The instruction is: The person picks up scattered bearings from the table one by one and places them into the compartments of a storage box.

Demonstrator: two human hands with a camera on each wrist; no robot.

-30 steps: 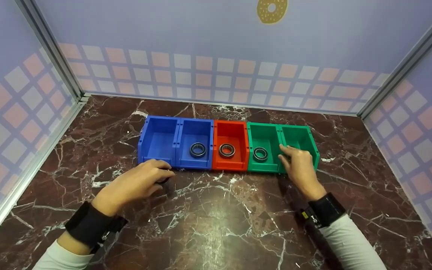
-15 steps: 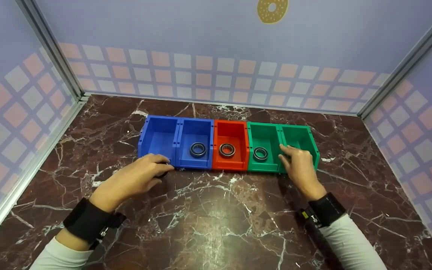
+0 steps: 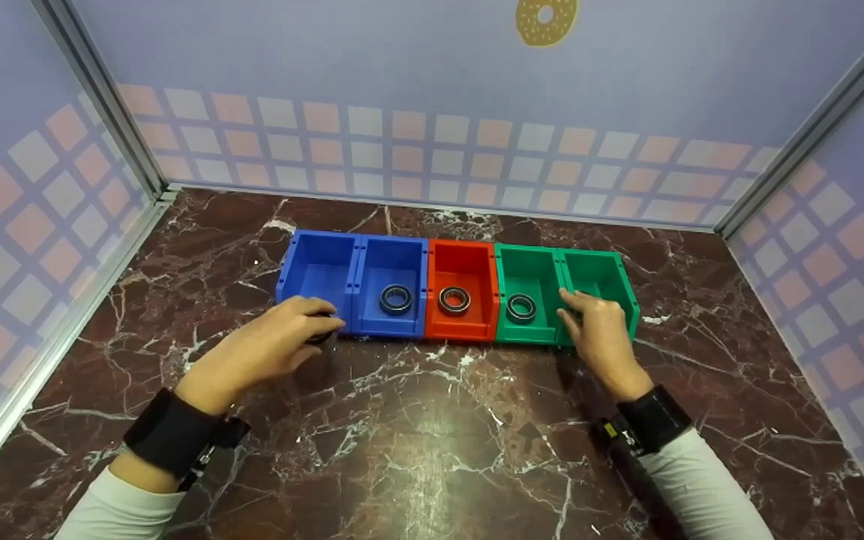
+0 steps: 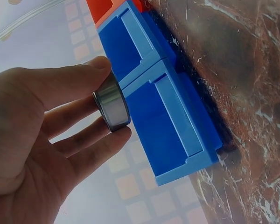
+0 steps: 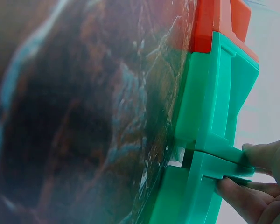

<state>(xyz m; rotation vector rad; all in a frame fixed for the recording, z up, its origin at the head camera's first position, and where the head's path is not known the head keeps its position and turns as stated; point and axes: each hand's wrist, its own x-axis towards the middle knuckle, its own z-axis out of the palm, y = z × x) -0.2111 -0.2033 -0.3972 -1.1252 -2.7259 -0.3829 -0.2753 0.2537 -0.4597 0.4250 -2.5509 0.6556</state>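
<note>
In the left wrist view, my left hand pinches a ball bearing on edge between thumb and fingers. In the head view, this hand overlaps the front of the leftmost blue bin. The far right green bin has my right hand at its left side. There, thumb and fingers grip the paired walls where the two green bins meet. One ring-shaped bearing lies in each of the three middle bins: a bearing in blue, a bearing in red, a bearing in green.
The bins, including the red bin, stand side by side in a row on a dark marbled tabletop. A patterned back wall rises behind them, with side panels at left and right.
My left hand has moved slightly forward with the bearing, toward the leftmost blue bin. The right hand and the bins stay where they were.
</note>
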